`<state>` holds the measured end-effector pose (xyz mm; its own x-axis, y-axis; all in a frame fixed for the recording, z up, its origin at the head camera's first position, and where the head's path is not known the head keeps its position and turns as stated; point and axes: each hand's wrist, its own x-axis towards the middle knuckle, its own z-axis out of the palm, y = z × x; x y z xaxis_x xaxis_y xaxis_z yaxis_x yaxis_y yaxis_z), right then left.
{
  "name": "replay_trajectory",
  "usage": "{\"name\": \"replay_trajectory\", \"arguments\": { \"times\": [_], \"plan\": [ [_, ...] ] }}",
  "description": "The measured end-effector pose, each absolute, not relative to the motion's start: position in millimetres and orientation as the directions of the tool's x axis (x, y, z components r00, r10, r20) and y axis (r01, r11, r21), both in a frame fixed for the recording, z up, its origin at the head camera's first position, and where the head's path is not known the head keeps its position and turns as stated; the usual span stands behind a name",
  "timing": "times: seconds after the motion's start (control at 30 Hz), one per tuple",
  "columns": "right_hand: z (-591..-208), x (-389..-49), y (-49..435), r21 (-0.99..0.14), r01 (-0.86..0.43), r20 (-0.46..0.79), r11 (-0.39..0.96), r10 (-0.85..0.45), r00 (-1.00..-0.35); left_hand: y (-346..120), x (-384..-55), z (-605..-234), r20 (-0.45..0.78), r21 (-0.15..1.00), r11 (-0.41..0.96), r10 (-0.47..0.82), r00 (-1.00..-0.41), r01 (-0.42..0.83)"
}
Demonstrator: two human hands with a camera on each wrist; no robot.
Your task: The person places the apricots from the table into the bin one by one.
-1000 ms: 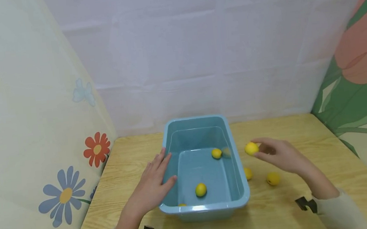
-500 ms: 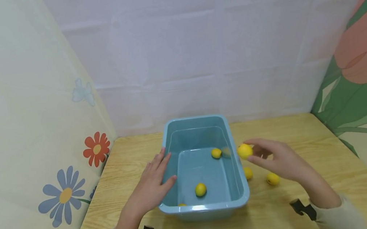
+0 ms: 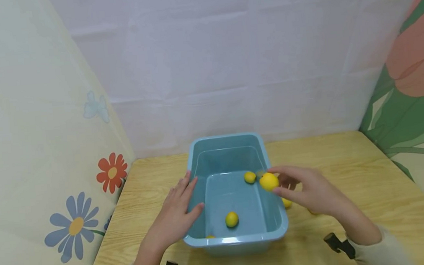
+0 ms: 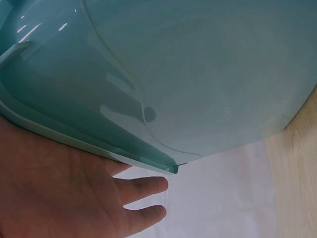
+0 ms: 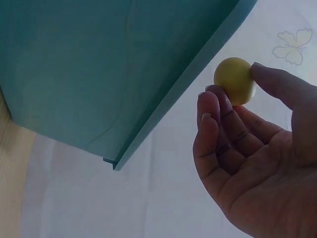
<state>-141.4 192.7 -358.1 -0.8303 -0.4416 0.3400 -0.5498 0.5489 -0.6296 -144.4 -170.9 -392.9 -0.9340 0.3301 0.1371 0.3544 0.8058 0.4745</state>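
Observation:
My right hand pinches a lemon between thumb and fingers, over the right rim of a blue plastic basin. The right wrist view shows this lemon held at the fingertips, above the basin's edge. On the basin's left rim rests my left hand, its fingers straight and spread; the left wrist view has its palm against the outer side of the rim. Inside the basin lie a lemon toward the back right, another lemon near the front, and a third lemon mostly hidden by the front rim.
Right of the basin, a lemon sits on the wooden table, partly covered by the basin wall. One more lemon is almost wholly hidden under my right hand. A white cloth wall stands behind, with flower-printed walls at both sides.
My right hand has carried its lemon leftward, from beside the basin to over its right rim. The left hand and the lemons in the basin have stayed put.

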Motion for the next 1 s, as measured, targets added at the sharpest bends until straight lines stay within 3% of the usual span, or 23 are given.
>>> {"name": "replay_trajectory", "arguments": {
  "times": [0.33, 0.83, 1.0],
  "plan": [
    [-357.2, -141.8, 179.9, -0.659, -0.527, 0.297, 0.536, -0.458, -0.838, -171.1, -144.1, -392.2, 0.143, 0.473, 0.802, 0.340, -0.929, 0.366],
    [-359.2, -142.1, 173.7, -0.651, -0.581, 0.330, 0.488, -0.508, -0.796, -170.7, -143.7, -392.3, 0.151, 0.473, 0.798, 0.344, -0.927, 0.374],
    [-358.8, -142.8, 177.4, -0.651, -0.555, 0.302, 0.518, -0.493, -0.816, -170.9, -143.2, -392.2, 0.156, 0.479, 0.796, 0.339, -0.928, 0.371]
  ]
}}
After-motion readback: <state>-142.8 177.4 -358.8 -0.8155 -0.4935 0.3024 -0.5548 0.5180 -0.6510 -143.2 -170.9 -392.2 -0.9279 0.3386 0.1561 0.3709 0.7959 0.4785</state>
